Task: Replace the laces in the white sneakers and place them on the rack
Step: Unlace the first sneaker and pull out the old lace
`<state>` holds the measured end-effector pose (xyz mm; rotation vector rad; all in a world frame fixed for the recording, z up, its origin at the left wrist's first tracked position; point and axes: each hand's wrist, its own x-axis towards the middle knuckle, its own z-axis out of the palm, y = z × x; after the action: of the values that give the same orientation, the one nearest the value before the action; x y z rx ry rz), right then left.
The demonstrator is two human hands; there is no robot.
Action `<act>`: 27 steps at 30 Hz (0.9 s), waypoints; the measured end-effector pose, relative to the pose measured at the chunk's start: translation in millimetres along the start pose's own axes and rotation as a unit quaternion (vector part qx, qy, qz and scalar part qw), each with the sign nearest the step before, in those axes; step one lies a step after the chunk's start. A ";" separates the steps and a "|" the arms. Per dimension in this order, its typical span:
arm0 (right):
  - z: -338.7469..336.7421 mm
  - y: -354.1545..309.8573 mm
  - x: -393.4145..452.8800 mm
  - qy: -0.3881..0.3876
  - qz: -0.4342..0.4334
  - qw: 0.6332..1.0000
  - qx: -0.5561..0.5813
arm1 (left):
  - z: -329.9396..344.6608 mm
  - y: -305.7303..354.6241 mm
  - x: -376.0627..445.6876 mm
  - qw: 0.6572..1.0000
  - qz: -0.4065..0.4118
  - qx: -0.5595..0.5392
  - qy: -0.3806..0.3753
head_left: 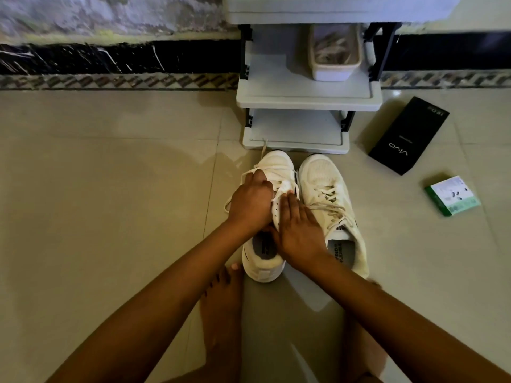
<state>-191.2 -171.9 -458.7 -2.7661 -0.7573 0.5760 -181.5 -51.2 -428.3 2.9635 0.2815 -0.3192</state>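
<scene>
- The two white sneakers stand side by side on the floor, toes just short of the bottom shelf of the grey rack; neither is on it yet.
- Both hands work on the left sneaker, whose lace lies loose, looping out over its left side. The right sneaker looks laced, its ends untied.
- The step in hand seems to be threading or tightening this lace. To do it well, judge each crossing in turn: keep the tongue flat, draw both ends evenly, and pin the shoe so it does not slide on the tile.
- The left hand covers the upper at the eyelets, fingers curled down over the lace; whether they actually pinch it is hidden beneath the hand.
- The right hand lies flat along the shoe's inner side, fingers straight and together, pressing on the tongue area and holding nothing.
- A white tub on the middle shelf holds what may be spare laces; a black box and a small green box lie to the right.
</scene>
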 end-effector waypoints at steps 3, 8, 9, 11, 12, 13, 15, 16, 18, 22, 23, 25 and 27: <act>0.3 0.2 1.8 -0.004 -0.003 1.000 -0.013 | 5.0 -0.7 2.0 0.995 -0.007 -0.092 -0.026; 2.9 -0.6 2.5 0.000 0.000 1.000 -0.006 | -0.8 -11.8 -7.0 0.988 0.015 -0.142 0.062; 2.4 -0.3 2.3 0.004 0.002 1.000 -0.005 | -2.8 -14.2 -6.9 0.993 0.022 -0.102 0.050; 2.6 -0.5 1.5 0.027 0.000 1.000 0.003 | -6.3 -16.9 -6.4 0.999 0.021 -0.035 0.017; 1.6 -0.6 0.7 0.020 -0.003 1.000 0.011 | -6.6 -16.8 -6.9 1.000 0.020 -0.020 0.014; 2.5 0.2 0.9 0.016 -0.008 1.000 0.012 | -5.6 -16.1 -7.8 1.000 0.021 -0.013 0.019; 3.9 1.7 1.6 0.027 -0.011 0.999 0.014 | -3.7 -13.9 -10.1 0.999 0.023 -0.029 0.025; 4.9 2.0 1.4 0.022 -0.010 1.000 0.017 | -3.2 -13.2 -10.5 0.999 0.020 -0.046 0.019; 3.1 1.5 0.8 0.022 -0.011 1.000 0.019 | -7.1 -10.9 -11.9 0.993 0.001 -0.120 0.001; -3.2 1.9 -1.1 -0.013 -0.040 0.999 -0.029 | -23.7 0.4 -17.7 0.921 -0.050 -0.386 -0.034; -4.7 2.0 -1.7 -0.020 -0.040 0.999 -0.027 | -25.6 0.9 -19.2 0.899 -0.058 -0.433 -0.046; -4.6 2.2 -1.6 -0.021 -0.031 0.999 -0.020 | -23.6 -5.0 -17.7 0.918 -0.036 -0.392 -0.040; -5.5 1.0 -1.2 -0.020 -0.028 0.999 -0.020 | -15.3 -17.1 -13.5 0.977 -0.007 -0.210 -0.025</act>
<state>-189.4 -173.9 -453.7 -2.7680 -0.8619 0.6140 -194.9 -34.3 -412.6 2.5356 0.3201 -0.2934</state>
